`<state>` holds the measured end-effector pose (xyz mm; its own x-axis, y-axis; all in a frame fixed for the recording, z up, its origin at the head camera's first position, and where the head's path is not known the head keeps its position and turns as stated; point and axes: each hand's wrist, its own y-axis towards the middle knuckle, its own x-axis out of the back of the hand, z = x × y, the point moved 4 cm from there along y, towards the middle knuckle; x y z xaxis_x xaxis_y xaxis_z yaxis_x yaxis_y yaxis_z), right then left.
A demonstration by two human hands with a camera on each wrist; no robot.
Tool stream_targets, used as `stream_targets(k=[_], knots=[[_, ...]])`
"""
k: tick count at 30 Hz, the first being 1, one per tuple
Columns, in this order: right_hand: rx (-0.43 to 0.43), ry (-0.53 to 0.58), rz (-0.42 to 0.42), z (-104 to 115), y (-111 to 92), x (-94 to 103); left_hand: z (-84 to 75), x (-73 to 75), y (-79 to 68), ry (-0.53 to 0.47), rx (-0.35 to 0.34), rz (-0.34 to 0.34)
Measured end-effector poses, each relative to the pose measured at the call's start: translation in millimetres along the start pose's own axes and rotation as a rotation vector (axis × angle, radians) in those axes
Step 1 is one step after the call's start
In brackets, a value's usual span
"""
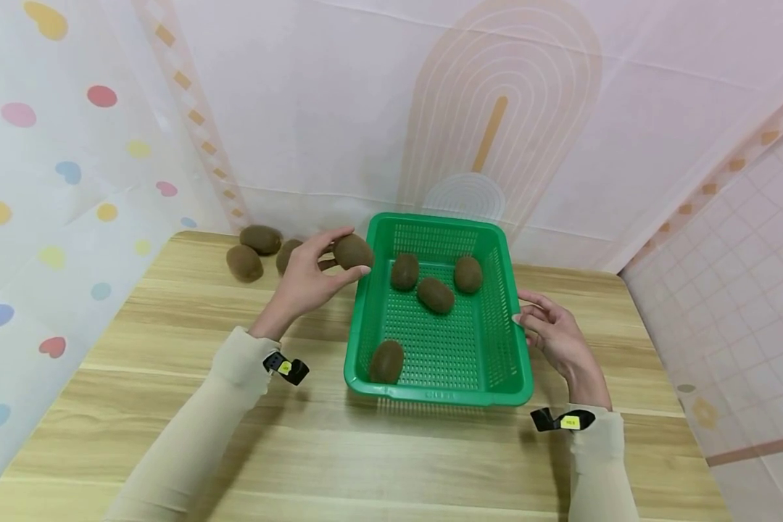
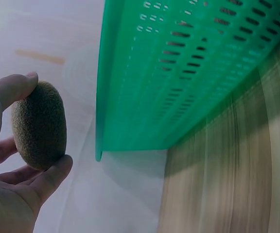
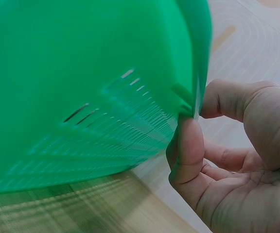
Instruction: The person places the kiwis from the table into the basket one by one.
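My left hand pinches a brown kiwi between thumb and fingertips, right at the left rim of a green plastic basket. In the left wrist view this kiwi is held up beside the basket's outer wall. At the basket's right side, my right hand grips the rim; the right wrist view has its thumb and a finger pinching the edge. Inside the basket lie several kiwis: one kiwi at the near left corner, the others, including a kiwi, toward the far half.
Behind my left hand, more kiwis sit on the wooden table, among them a kiwi and another kiwi; one is partly hidden by the hand. A patterned cloth hangs behind the table and along both sides.
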<state>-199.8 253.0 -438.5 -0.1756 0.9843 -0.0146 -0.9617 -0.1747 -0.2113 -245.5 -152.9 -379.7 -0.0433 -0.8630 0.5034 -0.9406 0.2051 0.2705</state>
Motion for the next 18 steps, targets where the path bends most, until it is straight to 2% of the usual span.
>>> stream_targets(k=[8,18], knots=[[0.004,0.004,0.001,0,0,-0.3,-11.6,-10.2,-0.4,-0.03,-0.042,0.037],[0.0,0.007,-0.002,-1,0,0.4,-23.6,-24.3,-0.5,0.032,-0.079,0.095]])
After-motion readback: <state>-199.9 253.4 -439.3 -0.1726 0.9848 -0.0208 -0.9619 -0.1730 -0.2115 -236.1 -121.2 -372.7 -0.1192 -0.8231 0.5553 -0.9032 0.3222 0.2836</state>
